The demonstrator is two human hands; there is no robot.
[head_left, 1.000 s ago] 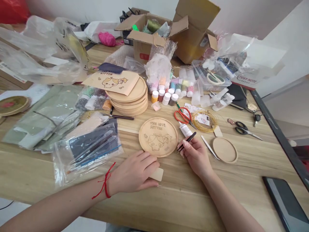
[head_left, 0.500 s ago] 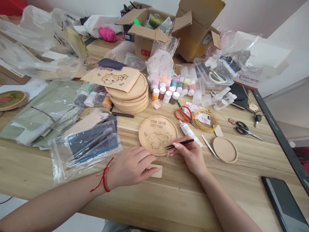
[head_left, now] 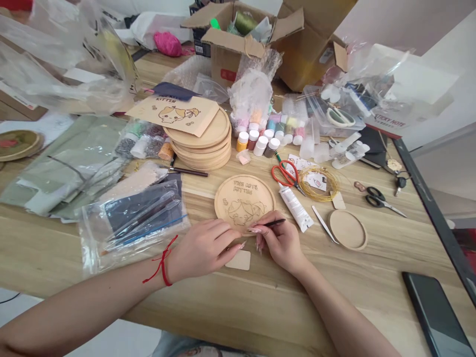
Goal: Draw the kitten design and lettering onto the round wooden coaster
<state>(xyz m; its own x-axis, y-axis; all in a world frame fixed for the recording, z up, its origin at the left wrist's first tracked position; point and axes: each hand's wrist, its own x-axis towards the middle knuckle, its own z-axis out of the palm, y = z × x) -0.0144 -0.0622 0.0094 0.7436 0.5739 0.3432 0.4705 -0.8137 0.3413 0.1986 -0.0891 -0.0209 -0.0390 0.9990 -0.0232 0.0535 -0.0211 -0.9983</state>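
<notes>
Colours and patterns around the round wooden plaque [head_left: 243, 198]. The plaque is pale tan with visible wood grain, bearing a dark brown burned outline of a cartoon kitten and lettering. At its lower right edge: black tweezers [head_left: 275, 223]. Beyond it: paint pots [head_left: 262, 146] with white, orange and dark brown lids; farther on, a magenta yarn ball [head_left: 168, 43]. To its right: red-handled scissors [head_left: 285, 173] with silver blades, and a coil of gold wire [head_left: 319, 183]. To its left: a red cord bracelet [head_left: 162, 263] and a sage-green plastic sheet [head_left: 63, 168].
</notes>
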